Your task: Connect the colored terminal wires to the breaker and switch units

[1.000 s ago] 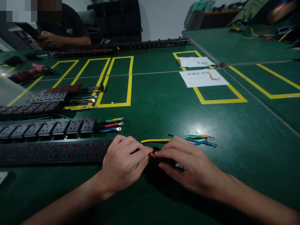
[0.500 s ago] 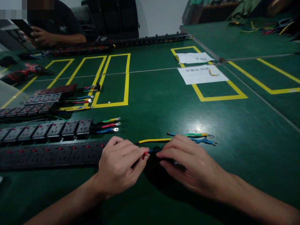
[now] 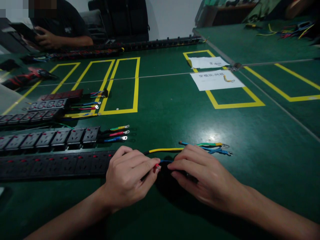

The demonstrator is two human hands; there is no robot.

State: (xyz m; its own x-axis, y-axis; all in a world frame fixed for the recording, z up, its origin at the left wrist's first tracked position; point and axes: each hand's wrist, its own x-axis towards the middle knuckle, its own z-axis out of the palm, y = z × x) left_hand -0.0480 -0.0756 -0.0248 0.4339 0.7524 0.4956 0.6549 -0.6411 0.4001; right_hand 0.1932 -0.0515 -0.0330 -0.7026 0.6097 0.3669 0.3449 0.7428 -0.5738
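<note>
Head view: the left hand (image 3: 130,176) is closed in a pinch, thumb and forefinger together on a red wire end (image 3: 157,166) with a bit of metal at its tip. The right hand (image 3: 207,173) is half curled beside it, thumb and forefinger slightly apart next to a blue wire (image 3: 165,161); from where I stand I cannot tell whether it grips that wire or anything beneath the palm.

The red piece sits in the gap between the two hands, just above the bench (image 3: 160,110) and well away from its far edge. Only its short red sleeve shows; the rest is hidden by the fingers. A dark socket strip (image 3: 62,166) with red switches runs in from the left side of the bench, its right end under the left hand. A yellow wire (image 3: 163,149) stretches just beyond the fingers, and loose blue leads (image 3: 217,151) with a ring terminal lie past the right knuckles.

A second socket strip (image 3: 52,138) lies parallel, just beyond the first. Green surface spreads from the hands towards the white sheets (image 3: 217,80), which lie well apart near the bench seam. Along the far edge stretches a long black rail (image 3: 162,43).
</note>
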